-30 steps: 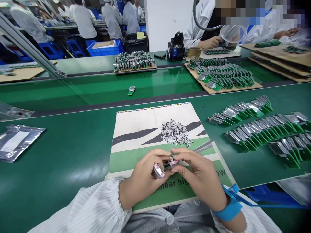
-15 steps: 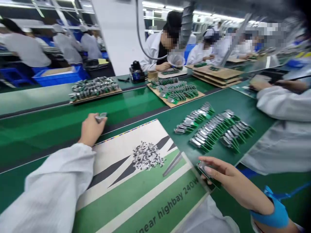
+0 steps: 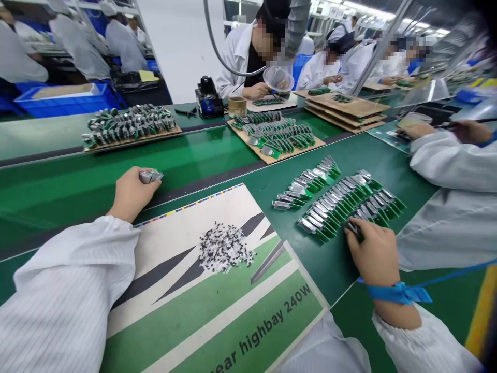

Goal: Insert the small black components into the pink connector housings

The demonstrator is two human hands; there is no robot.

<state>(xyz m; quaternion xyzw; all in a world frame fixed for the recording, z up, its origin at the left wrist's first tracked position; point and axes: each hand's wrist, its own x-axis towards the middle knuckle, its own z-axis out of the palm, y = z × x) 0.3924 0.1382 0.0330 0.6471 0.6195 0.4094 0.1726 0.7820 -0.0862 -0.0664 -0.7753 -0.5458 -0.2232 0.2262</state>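
Right hand (image 3: 370,256) moved onto the green boards (image 3: 334,210), grip unclear; left hand (image 3: 131,192) clenches a light, stiff module (image 3: 150,176), best held by edges.

A white wall (image 3: 174,46) rises behind long green workbenches (image 3: 77,140), with a blue plastic crate (image 3: 64,99) nearby, ceiling lights (image 3: 361,6) overhead and a yellow floor stripe (image 3: 483,316) at right
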